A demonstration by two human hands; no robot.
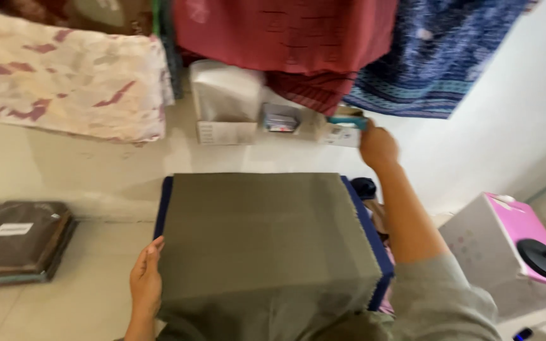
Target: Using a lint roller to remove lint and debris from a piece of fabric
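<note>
Where the view begins at far left, a dark flat bundle [19, 241] with a white label lies on the pale floor [90, 284], its near corner cut by the frame edge; contents unreadable. Above it hangs a cream cloth with reddish blotches [74, 79], top edge out of view.

Left hand [146, 283]: laid flat along the left edge of the olive-grey folded fabric [260, 233], fingers straight and together, thumb side hidden against the cloth. Grip pressed on the fabric's edge rather than wrapped round it; wrist cut off at the bottom of frame.

Fabric sits centre, just before the person, on top of a dark blue layer [364, 218] that shows only as a thin border left and right. What carries both is hidden. Near edge of the fabric merges with the person's grey-green clothing; hard to tell where one ends.

Behind, against the wall: a white bag [225, 91] standing in a low box, then small packets [280, 118], blurred. Red cloth [285, 31] hangs above.

Right hand [377, 146]: reached out to the far side, well apart from the fabric, closed on a small teal-edged object [349, 120]; fingers hidden behind the hand, object too blurred to identify.

Blue patterned cloth [437, 50] upper right. Pink-topped white box [507, 246] at right, black round piece on it, partly cut off.
</note>
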